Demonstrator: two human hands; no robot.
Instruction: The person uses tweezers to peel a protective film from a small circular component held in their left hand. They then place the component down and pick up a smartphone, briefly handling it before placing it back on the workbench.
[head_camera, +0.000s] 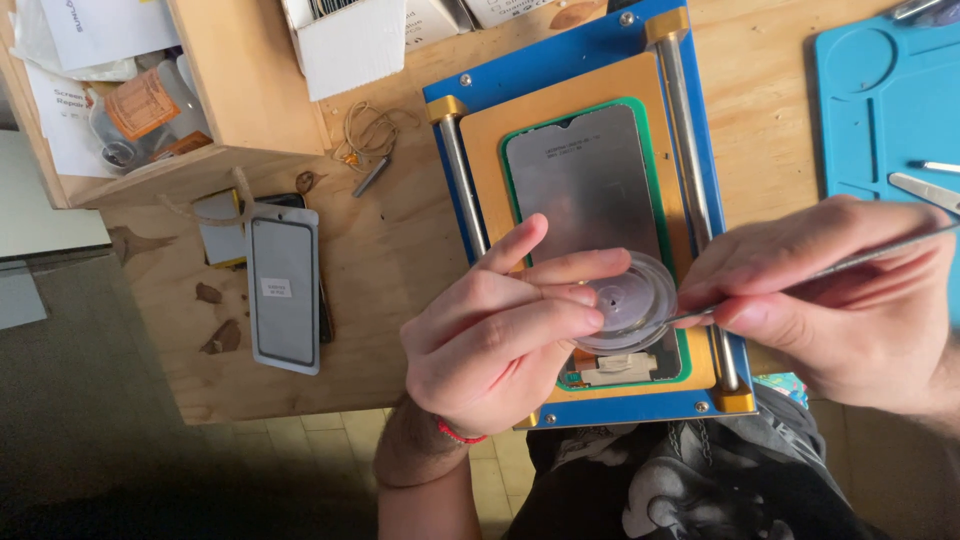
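Left hand: my left hand (500, 340) sits low in the middle of the frame, fingers curled closed around the left rim of a clear round suction cup (630, 303), thumb and forefinger pinching its edge.
Suction cup: it rests on the lower part of the phone panel (590, 190), just right of my left fingertips and just left of my right ones, so it lies between the two hands and touches both the left fingers and the tool tip.
Right hand: my right hand (835, 295) comes in from the right edge of the frame, fingers closed in a pen-like grip on a thin metal pry tool (870, 255).
Pry tool: its shaft runs from the right edge down and left through my fingers; the tip meets the lower right rim of the cup.
Phone panel: grey, lying flat inside a green frame on an orange pad, centre of the frame.
Fixture: the pad sits on a blue metal jig (575, 65) with two silver rails, one on each side of the panel.
Bench: a wooden table (400, 250) carries everything.
Left of frame: a spare glass screen (284, 288) lies flat, well apart from my hands.
Upper right: a blue work mat (880, 100) with tweezers on it.
Upper left: a wooden box (240, 80) holding papers and small bottles.
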